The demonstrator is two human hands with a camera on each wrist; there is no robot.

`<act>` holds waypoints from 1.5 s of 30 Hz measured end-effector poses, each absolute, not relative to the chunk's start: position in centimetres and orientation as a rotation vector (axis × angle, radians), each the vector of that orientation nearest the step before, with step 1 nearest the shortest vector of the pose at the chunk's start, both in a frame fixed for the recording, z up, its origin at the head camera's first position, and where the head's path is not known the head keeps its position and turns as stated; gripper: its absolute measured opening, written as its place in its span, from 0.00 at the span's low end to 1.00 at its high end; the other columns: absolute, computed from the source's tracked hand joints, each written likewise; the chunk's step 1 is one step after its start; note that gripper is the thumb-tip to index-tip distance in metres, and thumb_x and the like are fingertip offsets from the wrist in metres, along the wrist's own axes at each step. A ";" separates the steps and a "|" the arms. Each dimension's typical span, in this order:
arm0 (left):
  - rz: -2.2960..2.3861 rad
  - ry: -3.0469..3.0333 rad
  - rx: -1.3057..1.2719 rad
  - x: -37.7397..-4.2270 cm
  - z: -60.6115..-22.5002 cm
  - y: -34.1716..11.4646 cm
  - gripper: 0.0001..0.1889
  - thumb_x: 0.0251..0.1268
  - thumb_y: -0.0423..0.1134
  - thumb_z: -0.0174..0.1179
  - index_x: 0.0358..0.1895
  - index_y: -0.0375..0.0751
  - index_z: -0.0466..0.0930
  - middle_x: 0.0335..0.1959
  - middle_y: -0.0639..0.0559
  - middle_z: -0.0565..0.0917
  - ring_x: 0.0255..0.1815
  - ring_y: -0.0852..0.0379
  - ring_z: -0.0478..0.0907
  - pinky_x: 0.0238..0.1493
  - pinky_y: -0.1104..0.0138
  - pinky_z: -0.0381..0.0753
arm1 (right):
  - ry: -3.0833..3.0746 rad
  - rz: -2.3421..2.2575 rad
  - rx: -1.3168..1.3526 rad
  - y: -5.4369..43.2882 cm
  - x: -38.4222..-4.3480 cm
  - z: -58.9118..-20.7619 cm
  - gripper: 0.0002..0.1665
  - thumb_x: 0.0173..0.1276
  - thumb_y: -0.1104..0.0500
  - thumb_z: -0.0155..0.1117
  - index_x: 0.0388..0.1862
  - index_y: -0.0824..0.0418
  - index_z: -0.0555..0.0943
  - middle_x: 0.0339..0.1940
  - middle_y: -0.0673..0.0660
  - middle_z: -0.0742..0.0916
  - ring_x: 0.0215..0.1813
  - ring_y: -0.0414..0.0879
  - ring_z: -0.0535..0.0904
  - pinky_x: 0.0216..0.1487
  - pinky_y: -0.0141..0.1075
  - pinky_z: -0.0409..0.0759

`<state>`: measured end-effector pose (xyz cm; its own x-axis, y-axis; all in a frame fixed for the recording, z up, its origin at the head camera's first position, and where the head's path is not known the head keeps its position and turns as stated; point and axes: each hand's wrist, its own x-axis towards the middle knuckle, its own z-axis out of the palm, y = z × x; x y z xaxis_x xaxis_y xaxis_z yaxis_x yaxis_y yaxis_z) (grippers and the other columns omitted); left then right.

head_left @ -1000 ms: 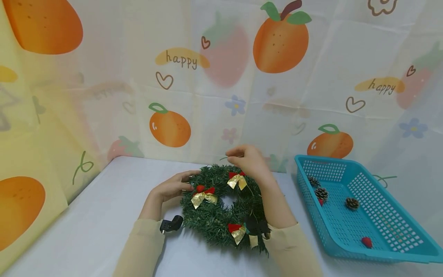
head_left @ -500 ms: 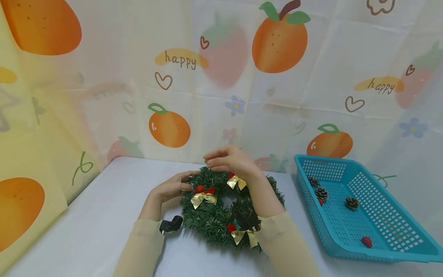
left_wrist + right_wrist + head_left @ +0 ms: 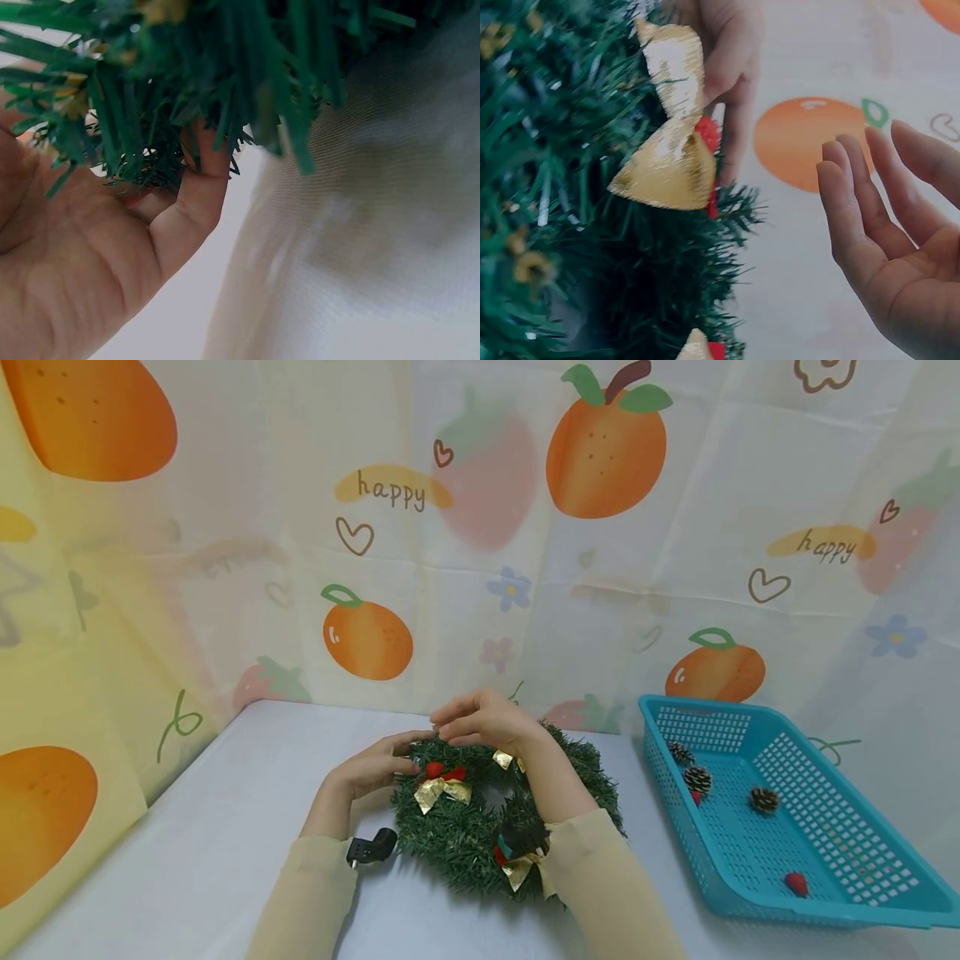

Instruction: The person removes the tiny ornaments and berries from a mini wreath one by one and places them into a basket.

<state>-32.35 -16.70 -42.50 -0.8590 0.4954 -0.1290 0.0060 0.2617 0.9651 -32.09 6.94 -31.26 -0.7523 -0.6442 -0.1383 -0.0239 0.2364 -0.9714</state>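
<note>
A green pine wreath (image 3: 450, 852) lies on the white table, trimmed with red and gold bows. My left hand (image 3: 367, 770) holds its left rim. In the left wrist view, that hand's curled fingers (image 3: 196, 199) reach in among the green needles. Beside the thumb sits a gold bow (image 3: 442, 791) with a small red ball (image 3: 435, 769) on it. Above the wreath's far side hovers my right hand (image 3: 487, 722), fingers loosely extended and nothing in them. The right wrist view shows it apart from the wreath. My right arm partly hides the other bows.
A blue plastic basket (image 3: 678, 827) stands to the right. Inside are several pine cones (image 3: 763, 800) and red balls (image 3: 796, 883). A fruit-printed cloth (image 3: 480, 610) hangs behind the table. Black wrist cameras (image 3: 371, 846) sit at both cuffs.
My right hand has moved left and its fingers have spread, lowering slightly over the wreath's far side in the last half second. The left hand has kept its place on the rim.
</note>
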 end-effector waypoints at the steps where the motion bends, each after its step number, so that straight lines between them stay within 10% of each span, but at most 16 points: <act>1: 1.628 2.131 0.460 -32.4 -42.5 -16.7 0.36 0.67 0.34 0.55 0.78 0.49 0.55 0.81 0.38 0.47 0.73 0.37 0.62 0.60 0.56 0.74 | 1.992 -1.550 -0.611 7.0 -32.2 -31.5 0.22 0.70 0.68 0.59 0.63 0.71 0.76 0.68 0.70 0.76 0.67 0.65 0.74 0.65 0.44 0.77; 45: 1.648 2.104 0.475 -32.4 -42.5 -16.6 0.36 0.68 0.34 0.54 0.78 0.48 0.54 0.80 0.36 0.52 0.69 0.42 0.67 0.63 0.55 0.73 | 2.135 -1.362 -0.387 5.3 -32.9 -35.1 0.17 0.65 0.67 0.66 0.53 0.68 0.85 0.62 0.61 0.84 0.52 0.46 0.84 0.59 0.40 0.81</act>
